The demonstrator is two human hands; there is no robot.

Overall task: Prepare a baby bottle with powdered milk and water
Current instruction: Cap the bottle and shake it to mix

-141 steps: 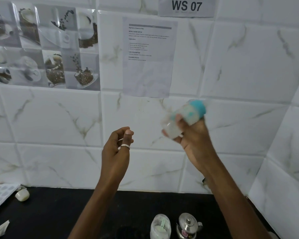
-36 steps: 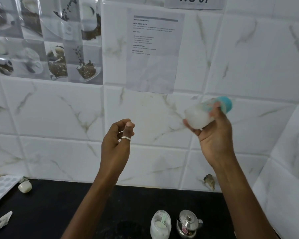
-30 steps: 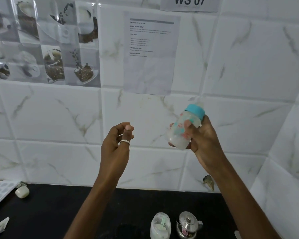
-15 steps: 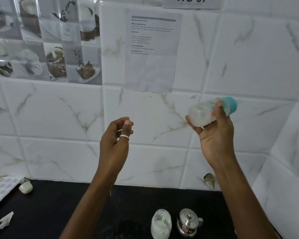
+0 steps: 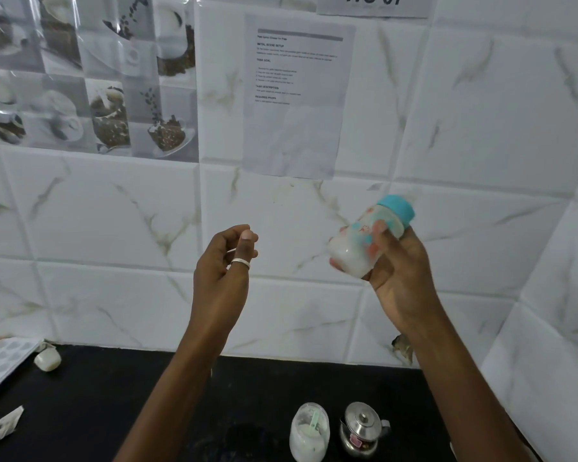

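Grips the bottle [image 5: 361,251] in the right hand [image 5: 402,285], centre right of the frame, with fingers curled round the body and thumb pressed on the printed front. Holds it tilted in the air before the tiled wall [image 5: 481,111], teal cap [image 5: 397,210] toward the upper right and base toward the lower left. Inside, looks cloudy white. Holds nothing in the left hand [image 5: 221,275], raised at frame centre, well apart from the bottle. Curls those fingers loosely, thumb tip near the forefinger, and wears a ring [image 5: 240,261] on one digit.

Then, from the left edge: at lower left, on the black counter [image 5: 114,411], a dotted mat [image 5: 0,365], a small white lump [image 5: 47,359] just beside its corner, and a paper scrap [image 5: 5,423] below both. In the upper left, on the wall, coffee pictures [image 5: 80,71]. At top centre, a printed sheet [image 5: 297,95], and right of it a sign [image 5: 374,3] cut by the top edge. At bottom, right of centre, on the counter: a jar [image 5: 309,435] of white powder with a green scoop [image 5: 315,421] inside. Just to its right, a lidded steel pot [image 5: 362,430]; cannot tell whether the two touch.
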